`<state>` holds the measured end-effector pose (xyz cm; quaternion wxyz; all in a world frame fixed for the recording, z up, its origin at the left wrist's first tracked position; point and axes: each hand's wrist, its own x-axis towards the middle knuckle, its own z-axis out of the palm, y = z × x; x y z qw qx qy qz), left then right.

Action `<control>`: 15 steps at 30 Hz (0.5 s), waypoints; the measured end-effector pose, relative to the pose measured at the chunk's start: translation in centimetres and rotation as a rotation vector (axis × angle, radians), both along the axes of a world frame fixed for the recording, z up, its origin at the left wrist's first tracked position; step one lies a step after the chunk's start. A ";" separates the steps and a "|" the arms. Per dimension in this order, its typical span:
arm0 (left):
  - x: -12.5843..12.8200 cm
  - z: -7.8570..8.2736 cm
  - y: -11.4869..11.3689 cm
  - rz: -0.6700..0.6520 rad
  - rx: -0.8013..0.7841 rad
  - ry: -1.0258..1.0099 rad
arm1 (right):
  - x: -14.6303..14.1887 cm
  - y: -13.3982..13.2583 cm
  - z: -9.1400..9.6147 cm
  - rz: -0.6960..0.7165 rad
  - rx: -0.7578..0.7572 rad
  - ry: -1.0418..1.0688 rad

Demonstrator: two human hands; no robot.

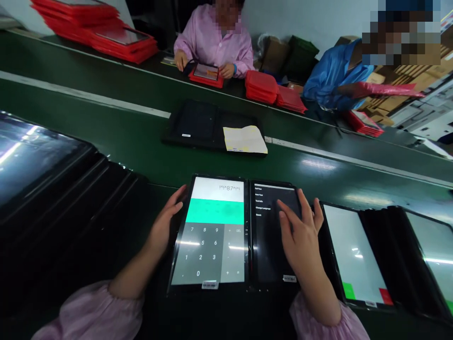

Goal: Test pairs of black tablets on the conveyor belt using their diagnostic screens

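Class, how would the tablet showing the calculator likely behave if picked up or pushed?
The calculator tablet is probably stiff, since its edges run straight. Its glossy screen, mirroring bright light streaks, may be slippery and fragile if knocked. Broad and flat, it would likely slide rather than roll.

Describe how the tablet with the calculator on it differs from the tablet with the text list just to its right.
Screen: the calculator tablet shows white and green bands above a grey keypad; the menu tablet is mostly black with white text.
Hands: the left hand is at the calculator tablet's left edge; the right hand is over the menu tablet, hiding part of it.
Shared: both are face up, with a pale label near the bottom.
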<state>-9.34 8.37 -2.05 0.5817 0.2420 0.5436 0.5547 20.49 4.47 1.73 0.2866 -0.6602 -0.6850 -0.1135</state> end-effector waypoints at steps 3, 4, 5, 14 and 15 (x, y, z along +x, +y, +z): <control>0.4 0.2 0.6 0.020 -0.005 -0.047 | 0.4 0.2 -0.1 0.013 0.004 -0.001; 0.5 0.3 0.9 0.024 -0.004 -0.055 | 0.3 0.1 0.0 0.023 0.014 0.011; 0.7 0.5 1.1 0.020 0.000 -0.061 | 0.3 0.1 0.2 0.035 0.029 0.025; 0.5 -0.8 3.9 -0.052 0.155 0.010 | 2.0 -1.2 1.1 0.120 0.084 0.116; 0.4 -1.1 4.1 -0.056 0.159 0.015 | 2.2 -1.3 1.1 0.119 0.085 0.125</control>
